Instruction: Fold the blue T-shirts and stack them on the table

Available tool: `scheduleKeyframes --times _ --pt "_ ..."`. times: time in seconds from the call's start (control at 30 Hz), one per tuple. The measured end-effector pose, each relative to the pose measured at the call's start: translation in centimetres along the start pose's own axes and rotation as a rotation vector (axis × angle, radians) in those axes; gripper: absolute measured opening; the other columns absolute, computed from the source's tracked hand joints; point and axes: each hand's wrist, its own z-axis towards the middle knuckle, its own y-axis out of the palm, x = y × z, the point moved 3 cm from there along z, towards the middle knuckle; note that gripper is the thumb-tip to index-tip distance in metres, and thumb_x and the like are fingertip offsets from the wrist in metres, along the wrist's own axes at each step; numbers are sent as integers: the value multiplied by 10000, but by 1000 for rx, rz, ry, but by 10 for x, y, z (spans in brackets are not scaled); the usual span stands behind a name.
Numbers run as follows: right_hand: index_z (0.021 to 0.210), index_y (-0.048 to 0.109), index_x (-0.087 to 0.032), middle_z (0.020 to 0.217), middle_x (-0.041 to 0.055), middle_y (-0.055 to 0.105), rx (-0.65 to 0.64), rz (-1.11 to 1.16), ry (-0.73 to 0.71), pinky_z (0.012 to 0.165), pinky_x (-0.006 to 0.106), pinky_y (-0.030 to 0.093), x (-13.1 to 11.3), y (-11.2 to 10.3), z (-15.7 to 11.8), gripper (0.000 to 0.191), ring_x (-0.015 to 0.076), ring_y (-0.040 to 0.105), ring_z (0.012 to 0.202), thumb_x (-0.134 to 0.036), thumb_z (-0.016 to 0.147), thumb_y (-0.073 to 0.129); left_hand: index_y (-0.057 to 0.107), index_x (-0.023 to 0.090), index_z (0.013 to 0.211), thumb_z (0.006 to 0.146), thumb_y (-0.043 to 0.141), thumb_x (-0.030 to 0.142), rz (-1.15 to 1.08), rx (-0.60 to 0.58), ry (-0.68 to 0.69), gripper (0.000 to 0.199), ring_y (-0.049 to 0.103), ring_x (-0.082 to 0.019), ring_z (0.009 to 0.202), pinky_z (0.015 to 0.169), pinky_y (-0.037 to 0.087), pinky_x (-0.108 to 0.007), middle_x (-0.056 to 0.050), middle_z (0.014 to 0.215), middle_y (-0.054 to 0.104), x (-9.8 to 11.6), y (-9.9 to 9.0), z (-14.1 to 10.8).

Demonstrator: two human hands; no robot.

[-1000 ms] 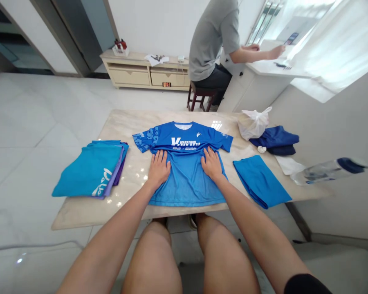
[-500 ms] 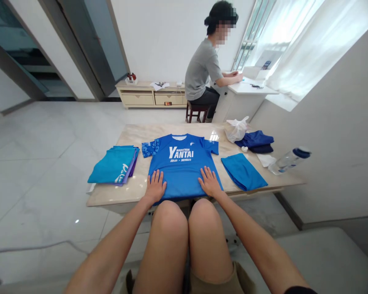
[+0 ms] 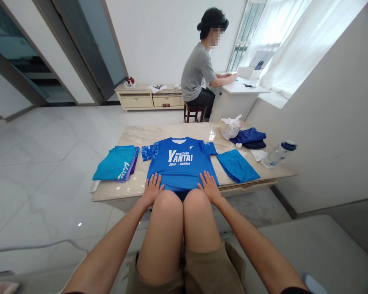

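A blue T-shirt point(image 3: 180, 173) with white "Marathon Yantai" lettering lies face up on the marble-topped table point(image 3: 138, 132), its collar pointing away from me. My left hand point(image 3: 152, 188) rests flat on the shirt's lower left part, fingers spread. On the lower right part lies my right hand point(image 3: 209, 187), also flat with fingers apart. The bottom hem drops over the table's near edge and is partly hidden by my knees. Left of the shirt is a stack of folded teal and purple clothes point(image 3: 115, 163). A folded blue garment point(image 3: 238, 165) lies close to its right sleeve.
A clear water bottle point(image 3: 277, 155) with a blue lid stands at the table's right end. Behind it are dark blue clothes point(image 3: 250, 136) and a white plastic bag point(image 3: 231, 127). Across the room a person point(image 3: 199, 69) sits at a white desk point(image 3: 245, 87).
Both hands stay flat on the shirt, now slightly nearer its hem edge in view. The camera view has shifted a little, and my knees appear higher, covering more of the hem.
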Motion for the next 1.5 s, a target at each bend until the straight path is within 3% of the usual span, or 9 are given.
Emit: scheduleKeyframes --times 0.13,0.23,0.33,0.43,0.73,1.07,1.3,1.4,1.5 --pt "1775 348 -168 1849 154 227 -96 7 -50 1380 517 250 1 -21 -17 688 305 213 1728 -443 1147 402 351 128 1760 1066 447 399 34 -116 88 751 205 -356 1731 1369 233 -588 -201 1844 230 -3 -17 -30" --pt "1706 488 -138 1804 178 355 -180 19 -107 1343 479 338 3 -47 -22 643 332 363 1673 -393 1115 491 495 159 1686 999 588 419 0 -187 142 741 357 -386 1674 1310 369 -532 -215 1799 361 -6 -39 -42" --pt "1591 624 -119 1634 197 602 -190 21 -101 1250 459 458 6 -71 -14 546 344 592 1499 -333 1118 453 667 213 1524 989 626 436 -47 -190 137 582 635 -372 1458 1154 535 -464 -207 1610 625 -6 -63 -34" --pt "1599 596 -93 1573 209 651 -144 17 -74 1218 465 480 5 -84 2 550 352 629 1443 -289 1120 408 644 211 1535 1049 553 443 -67 -161 128 546 688 -353 1386 1106 564 -442 -190 1535 688 1 -77 -15" --pt "1714 438 -70 1806 198 349 -56 45 -41 1369 462 265 -11 -51 54 638 329 322 1688 -326 1131 393 351 98 1744 1133 381 423 -71 -149 106 693 294 -333 1705 1384 259 -487 -182 1820 331 24 -57 38" --pt "1780 286 -77 1859 141 190 95 50 13 1410 496 97 -1 -23 95 751 276 153 1742 -497 1159 251 317 113 1773 1143 228 453 22 157 -16 722 180 -319 1740 1421 124 -518 -133 1857 243 4 -38 74" --pt "1795 202 -60 1874 155 74 -175 43 84 1408 516 79 -7 -22 70 769 294 53 1753 -476 1154 284 181 73 1795 1137 255 491 49 -196 -28 783 57 -341 1748 1410 141 -522 -169 1871 78 20 -42 47" --pt "1788 255 -87 1858 184 184 -354 75 63 1390 489 207 -5 -44 72 811 322 173 1736 -504 1117 436 217 74 1787 1097 417 516 72 -375 6 844 112 -377 1738 1386 215 -545 -212 1853 108 22 -72 40" --pt "1754 354 -83 1816 209 317 -331 67 41 1360 429 290 5 -83 86 759 329 312 1695 -445 1100 491 426 110 1716 1055 526 504 71 -398 18 776 291 -406 1695 1336 330 -545 -238 1797 323 23 -118 47"
